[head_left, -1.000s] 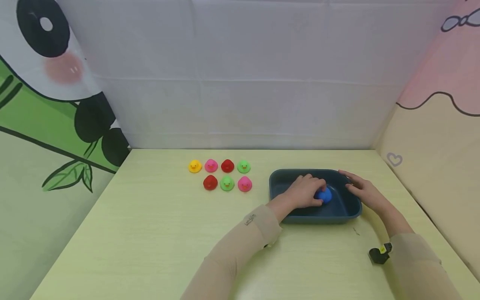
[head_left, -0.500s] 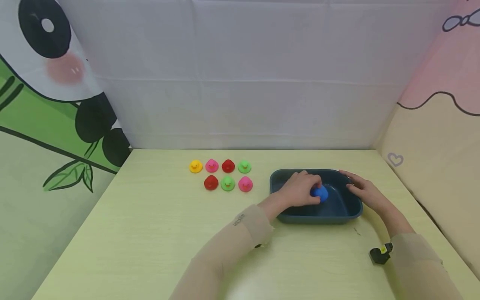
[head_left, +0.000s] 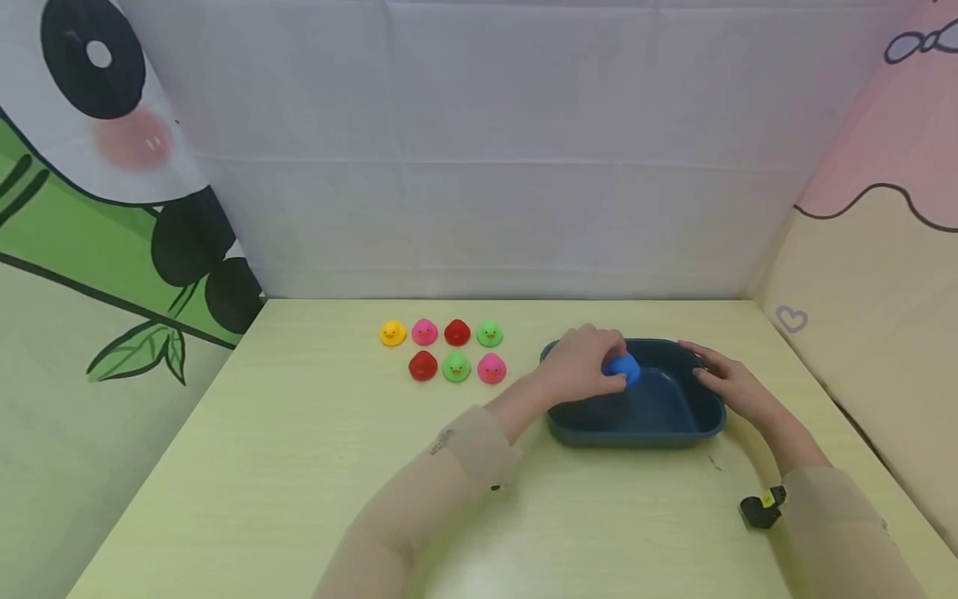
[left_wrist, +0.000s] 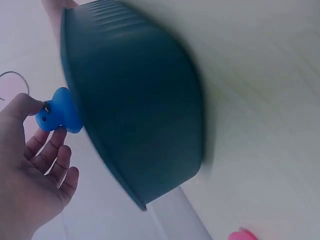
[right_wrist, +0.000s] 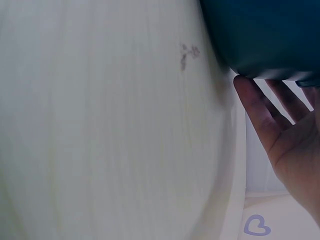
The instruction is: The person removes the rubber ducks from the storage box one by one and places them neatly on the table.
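My left hand (head_left: 578,366) pinches a blue rubber duck (head_left: 625,368) between thumb and fingertips, above the left part of a dark blue-green plastic basin (head_left: 632,438). In the left wrist view the duck (left_wrist: 61,111) shows its head, one eye and part of its body beside the basin's rim; the remaining fingers are loosely bent. At the basin's right end my right hand (head_left: 737,389) rests its extended fingers on the rim. The right wrist view shows those fingers (right_wrist: 257,112) touching the basin's outer wall (right_wrist: 270,37), their tips partly hidden behind it.
Left of the basin, two rows of small rubber ducks stand on the pale table (head_left: 284,466): a yellow duck (head_left: 392,333), and several pink, red and green ones, such as a near red duck (head_left: 422,365). A black device (head_left: 762,509) sits by the right sleeve. Printed cloth walls surround the table.
My left hand has lifted the blue duck from the basin's floor and carried it left and up. The right hand has stayed at the basin's right rim.
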Tool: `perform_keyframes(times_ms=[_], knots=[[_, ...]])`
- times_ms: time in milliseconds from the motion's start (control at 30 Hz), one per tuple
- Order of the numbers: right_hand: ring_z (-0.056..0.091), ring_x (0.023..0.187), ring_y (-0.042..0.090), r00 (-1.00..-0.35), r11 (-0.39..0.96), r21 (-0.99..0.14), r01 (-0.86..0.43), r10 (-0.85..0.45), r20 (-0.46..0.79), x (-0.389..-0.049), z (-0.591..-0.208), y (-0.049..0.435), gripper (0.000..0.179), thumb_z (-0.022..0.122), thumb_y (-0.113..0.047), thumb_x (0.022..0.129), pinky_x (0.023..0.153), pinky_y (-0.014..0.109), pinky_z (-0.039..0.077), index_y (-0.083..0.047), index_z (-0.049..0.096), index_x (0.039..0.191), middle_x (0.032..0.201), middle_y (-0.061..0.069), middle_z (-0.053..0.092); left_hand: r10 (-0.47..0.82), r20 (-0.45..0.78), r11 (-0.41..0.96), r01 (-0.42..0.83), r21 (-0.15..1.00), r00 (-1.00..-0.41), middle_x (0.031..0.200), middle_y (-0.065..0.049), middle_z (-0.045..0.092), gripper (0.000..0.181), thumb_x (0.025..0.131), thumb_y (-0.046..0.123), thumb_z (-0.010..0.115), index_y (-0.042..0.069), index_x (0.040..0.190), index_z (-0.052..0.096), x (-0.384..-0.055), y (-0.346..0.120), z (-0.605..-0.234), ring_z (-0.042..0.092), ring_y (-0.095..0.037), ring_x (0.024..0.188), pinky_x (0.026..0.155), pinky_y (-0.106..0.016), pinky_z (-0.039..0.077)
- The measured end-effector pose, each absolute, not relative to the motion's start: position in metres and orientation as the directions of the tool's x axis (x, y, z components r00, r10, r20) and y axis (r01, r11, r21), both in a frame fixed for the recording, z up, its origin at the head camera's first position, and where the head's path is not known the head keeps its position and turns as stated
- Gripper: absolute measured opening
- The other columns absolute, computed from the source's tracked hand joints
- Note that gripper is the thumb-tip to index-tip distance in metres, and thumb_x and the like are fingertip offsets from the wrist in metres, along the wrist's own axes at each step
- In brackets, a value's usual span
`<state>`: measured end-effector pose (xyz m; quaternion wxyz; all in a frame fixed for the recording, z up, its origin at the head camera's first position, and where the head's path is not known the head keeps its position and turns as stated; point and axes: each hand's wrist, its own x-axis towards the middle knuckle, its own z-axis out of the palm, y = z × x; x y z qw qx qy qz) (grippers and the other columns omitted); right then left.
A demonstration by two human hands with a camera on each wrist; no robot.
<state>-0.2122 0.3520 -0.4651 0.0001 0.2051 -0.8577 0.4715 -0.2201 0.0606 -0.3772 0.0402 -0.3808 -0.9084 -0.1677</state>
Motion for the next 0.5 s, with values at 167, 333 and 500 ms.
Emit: perform_keyframes(times_ms=[167, 333, 500], knots=[[0.028, 0.116, -0.021, -0.918, 0.477, -0.808, -0.346, -0.351, 0.185, -0.212, -0.465, 0.352, 0.048, 0.046, -0.017, 0.100, 0.086, 0.000, 0.032, -0.004, 0.034, 0.145, 0.146, 0.030, 0.030, 0.648, 0.236, 0.663, 0.689, 0.291, -0.724, 0.084, 0.011, 0.056, 0.024, 0.082, 0.034, 0.066, 0.019, 0.099, 0.060, -0.216, 0.046, -0.364, 0.046, -0.009, 0.082, 0.071, -0.024, 0.040], [0.032, 0.133, 0.011, -0.923, 0.493, -0.803, -0.333, -0.346, 0.171, -0.211, -0.464, 0.352, 0.049, 0.045, -0.018, 0.100, 0.086, 0.001, 0.032, -0.005, 0.033, 0.146, 0.147, 0.028, 0.030, 0.606, 0.237, 0.686, 0.649, 0.329, -0.760, 0.090, 0.009, 0.058, 0.025, 0.083, 0.034, 0.066, 0.020, 0.102, 0.058, -0.210, 0.029, -0.350, 0.045, -0.009, 0.087, 0.077, -0.027, 0.039], [0.032, 0.130, 0.000, -0.923, 0.498, -0.799, -0.336, -0.342, 0.175, -0.211, -0.465, 0.351, 0.048, 0.045, -0.017, 0.100, 0.086, 0.001, 0.032, -0.005, 0.033, 0.146, 0.147, 0.028, 0.031, 0.584, 0.246, 0.687, 0.632, 0.359, -0.774, 0.096, 0.007, 0.060, 0.027, 0.083, 0.033, 0.066, 0.018, 0.105, 0.059, -0.202, 0.014, -0.340, 0.047, -0.010, 0.092, 0.080, -0.028, 0.041]])
